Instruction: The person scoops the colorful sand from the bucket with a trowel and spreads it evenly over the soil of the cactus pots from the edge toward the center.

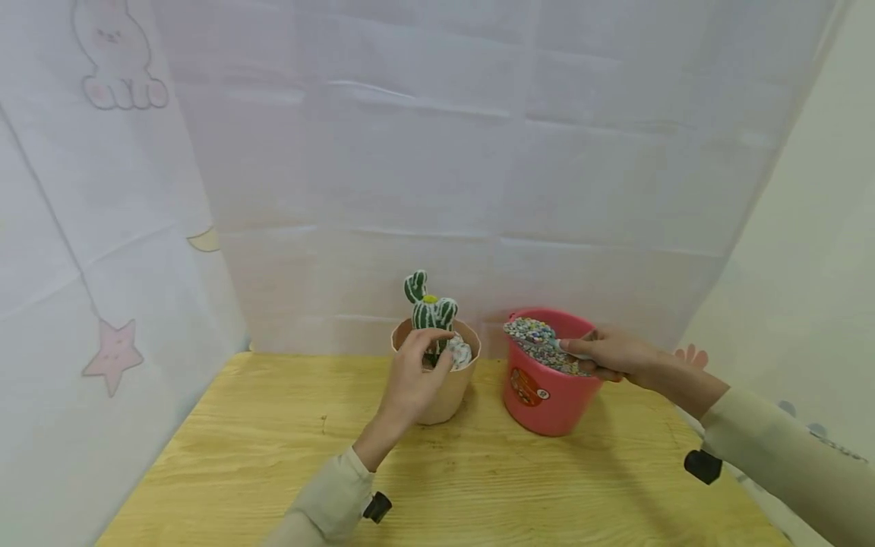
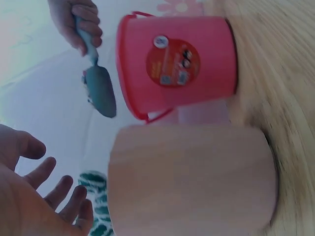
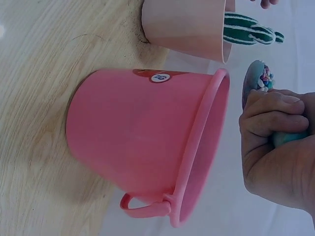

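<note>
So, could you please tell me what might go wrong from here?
The hand trowel in the right hand is heaped with colourful pebbles, so a tilt could spill some. A gap separates the pink bucket from the plant pot, so strays might land on the wooden table. The left hand is close to the artificial cactus and might knock it.

table (image 1: 287, 433): yellowish wood-grain top | pink bucket (image 1: 557, 399): upright directly on it, the landmark | pale peach pot (image 1: 451, 395): also upright on it, just left of the bucket, not touching
</note>
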{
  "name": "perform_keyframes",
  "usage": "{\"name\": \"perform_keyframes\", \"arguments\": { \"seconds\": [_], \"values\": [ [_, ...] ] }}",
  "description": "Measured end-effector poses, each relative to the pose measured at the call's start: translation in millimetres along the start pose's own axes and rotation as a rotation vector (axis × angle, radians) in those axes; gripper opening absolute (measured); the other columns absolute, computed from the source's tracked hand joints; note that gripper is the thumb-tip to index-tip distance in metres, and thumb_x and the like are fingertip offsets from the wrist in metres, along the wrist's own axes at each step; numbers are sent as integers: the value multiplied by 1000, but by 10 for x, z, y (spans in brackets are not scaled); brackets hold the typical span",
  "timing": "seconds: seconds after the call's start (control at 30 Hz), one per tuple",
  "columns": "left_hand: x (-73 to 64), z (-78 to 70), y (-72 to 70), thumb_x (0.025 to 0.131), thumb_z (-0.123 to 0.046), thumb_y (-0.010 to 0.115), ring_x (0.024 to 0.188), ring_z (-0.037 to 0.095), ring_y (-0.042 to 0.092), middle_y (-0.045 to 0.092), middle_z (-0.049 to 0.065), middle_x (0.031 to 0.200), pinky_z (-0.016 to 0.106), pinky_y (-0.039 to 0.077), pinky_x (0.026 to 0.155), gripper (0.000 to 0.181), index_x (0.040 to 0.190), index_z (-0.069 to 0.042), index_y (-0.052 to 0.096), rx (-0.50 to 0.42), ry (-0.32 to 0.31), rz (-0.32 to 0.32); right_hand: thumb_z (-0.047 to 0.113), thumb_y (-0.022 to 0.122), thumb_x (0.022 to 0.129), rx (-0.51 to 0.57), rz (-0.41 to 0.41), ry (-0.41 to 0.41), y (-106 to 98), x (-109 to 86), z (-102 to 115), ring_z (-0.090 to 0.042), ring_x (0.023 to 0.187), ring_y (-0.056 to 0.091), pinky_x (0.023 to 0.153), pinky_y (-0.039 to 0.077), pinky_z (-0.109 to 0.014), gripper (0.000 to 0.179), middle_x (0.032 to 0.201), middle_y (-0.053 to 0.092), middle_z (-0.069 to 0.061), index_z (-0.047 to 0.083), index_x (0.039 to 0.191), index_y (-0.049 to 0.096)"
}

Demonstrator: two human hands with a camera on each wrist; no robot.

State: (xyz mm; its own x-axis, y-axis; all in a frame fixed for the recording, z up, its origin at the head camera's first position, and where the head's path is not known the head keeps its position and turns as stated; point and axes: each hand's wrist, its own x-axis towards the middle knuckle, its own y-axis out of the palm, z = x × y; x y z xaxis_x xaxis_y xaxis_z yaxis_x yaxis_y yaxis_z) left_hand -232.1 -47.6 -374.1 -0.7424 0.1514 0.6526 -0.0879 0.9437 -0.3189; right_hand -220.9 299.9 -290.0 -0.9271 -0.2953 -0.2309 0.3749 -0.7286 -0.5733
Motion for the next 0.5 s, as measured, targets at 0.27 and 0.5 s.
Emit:
{"name": "perform_keyframes", "arguments": {
  "seconds": [0.27,0.5],
  "values": [
    [-48,222,-114,92,-9,69,112,37,57,62,14,127,58,44,89,22,113,-5,74,331,77,-149,44,61,102,-30,-15,-13,93,4,101,-13,43,24,42,19,-28,51,54,35,0,4,70,60],
    [-65,404,-173,99,-23,64,125,40,49,52,15,143,64,37,93,39,136,-11,64,401,-27,-175,41,63,102,36,16,-16,151,45,184,-14,46,25,45,23,-27,48,59,36,-2,3,72,55]
  ]
}}
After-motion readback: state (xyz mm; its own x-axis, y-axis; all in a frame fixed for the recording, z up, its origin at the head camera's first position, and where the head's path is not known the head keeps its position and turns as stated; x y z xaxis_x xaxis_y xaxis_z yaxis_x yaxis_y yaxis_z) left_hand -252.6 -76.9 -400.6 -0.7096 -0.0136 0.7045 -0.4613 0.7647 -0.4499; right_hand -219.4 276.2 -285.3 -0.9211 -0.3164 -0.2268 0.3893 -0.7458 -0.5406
